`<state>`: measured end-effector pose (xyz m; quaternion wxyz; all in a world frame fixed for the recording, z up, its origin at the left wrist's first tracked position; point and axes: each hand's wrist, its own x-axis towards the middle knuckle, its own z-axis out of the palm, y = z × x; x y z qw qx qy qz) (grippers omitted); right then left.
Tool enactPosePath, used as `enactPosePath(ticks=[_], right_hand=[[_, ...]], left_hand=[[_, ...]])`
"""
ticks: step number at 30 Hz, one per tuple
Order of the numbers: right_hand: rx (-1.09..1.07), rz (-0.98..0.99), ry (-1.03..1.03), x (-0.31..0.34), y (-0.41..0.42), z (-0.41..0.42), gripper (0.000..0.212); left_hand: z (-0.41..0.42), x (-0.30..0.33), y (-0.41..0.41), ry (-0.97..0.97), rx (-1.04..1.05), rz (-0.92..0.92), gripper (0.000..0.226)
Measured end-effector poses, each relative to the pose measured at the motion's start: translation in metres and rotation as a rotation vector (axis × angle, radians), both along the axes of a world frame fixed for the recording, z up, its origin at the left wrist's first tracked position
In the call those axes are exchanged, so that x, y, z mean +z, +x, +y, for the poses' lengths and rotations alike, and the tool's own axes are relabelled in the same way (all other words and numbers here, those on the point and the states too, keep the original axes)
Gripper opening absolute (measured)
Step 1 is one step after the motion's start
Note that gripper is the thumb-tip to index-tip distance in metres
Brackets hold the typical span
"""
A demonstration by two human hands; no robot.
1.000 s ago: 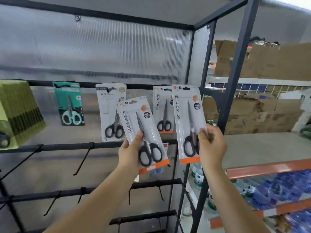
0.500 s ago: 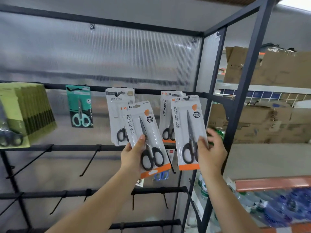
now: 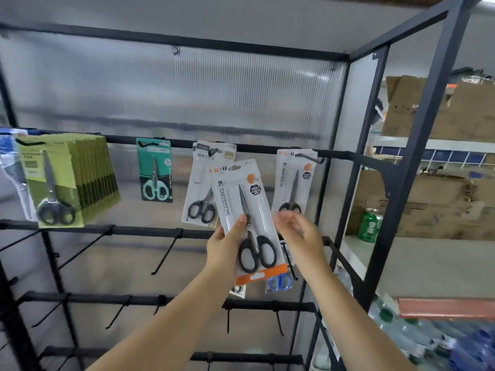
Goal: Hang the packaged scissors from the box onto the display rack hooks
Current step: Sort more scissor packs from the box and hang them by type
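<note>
Your left hand pinches a pack; your right hand hangs empty, fingers loose. Next, thread it onto the hook at one o'clock.

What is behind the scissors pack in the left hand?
Behind the scissors pack that the left hand holds, a white pack of black scissors hangs on the top rail. Blue scissors peek out below. Their hooks are covered.

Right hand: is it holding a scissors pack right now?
No. The right hand is open and empty beside the scissors pack, which only the left hand grips.
</note>
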<state>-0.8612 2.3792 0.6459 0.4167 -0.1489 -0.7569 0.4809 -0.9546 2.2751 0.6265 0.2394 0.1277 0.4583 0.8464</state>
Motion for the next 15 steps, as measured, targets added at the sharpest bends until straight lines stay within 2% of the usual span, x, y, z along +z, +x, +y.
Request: enactPosePath(ticks=[3, 6, 8, 11, 15], right_hand=[[0.034, -0.045, -0.14, -0.021, 0.002, -0.018, 0.025], [-0.07, 0.072, -0.261, -0.032, 0.007, -0.018, 0.017], [-0.1, 0.183, -0.289, -0.034, 0.012, -0.016, 0.016], [-0.108, 0.326, -0.217, -0.035, 0.022, -0.014, 0.018], [-0.163, 0.526, -0.142, -0.022, 0.038, -0.004, 0.024]], left_hand=[[0.003, -0.003, 0.007, -0.015, -0.024, -0.029, 0.033], [0.006, -0.005, 0.013, -0.135, -0.074, -0.116, 0.05], [0.007, -0.005, 0.015, -0.129, -0.216, -0.234, 0.055], [0.01, -0.01, 0.016, -0.093, -0.3, -0.285, 0.042], [0.014, -0.01, 0.018, 0.026, -0.16, -0.23, 0.021]])
